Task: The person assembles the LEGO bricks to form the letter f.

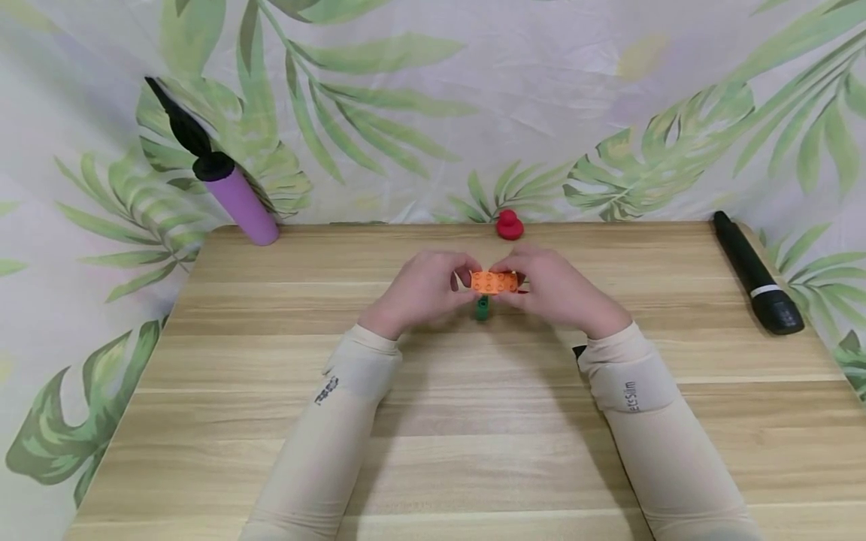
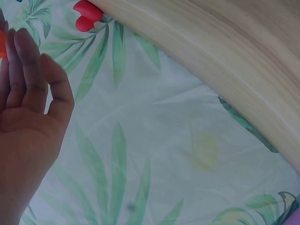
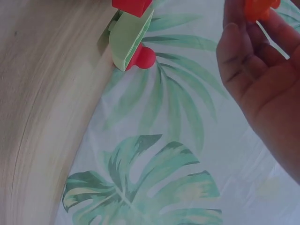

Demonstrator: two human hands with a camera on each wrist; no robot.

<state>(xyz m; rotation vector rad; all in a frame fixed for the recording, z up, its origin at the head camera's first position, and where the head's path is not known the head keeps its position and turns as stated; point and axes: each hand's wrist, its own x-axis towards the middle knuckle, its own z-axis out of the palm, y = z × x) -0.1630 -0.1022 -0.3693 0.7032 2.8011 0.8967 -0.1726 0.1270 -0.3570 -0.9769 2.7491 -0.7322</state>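
Observation:
Both hands meet at an orange toy building brick (image 1: 494, 282) with studs, above the far middle of the table. My left hand (image 1: 429, 289) pinches its left end between thumb and fingers. At its right end, my right hand (image 1: 555, 289) does the same. A small green piece (image 1: 482, 308) shows just below the brick in the head view. Beyond the hands, a round red knob-shaped piece (image 1: 510, 225) sits at the table's back edge. The right wrist view catches a light green piece (image 3: 129, 40) and a red block (image 3: 133, 5), both mostly hidden by the hands from the head.
A purple pump (image 1: 243, 203) with a black top stands at the back left corner. On the right edge lies a black microphone (image 1: 758, 274). Leaf-patterned cloth (image 1: 406, 113) rises behind the wooden table (image 1: 473, 451). A small black object (image 1: 579, 352) peeks out beside the right sleeve.

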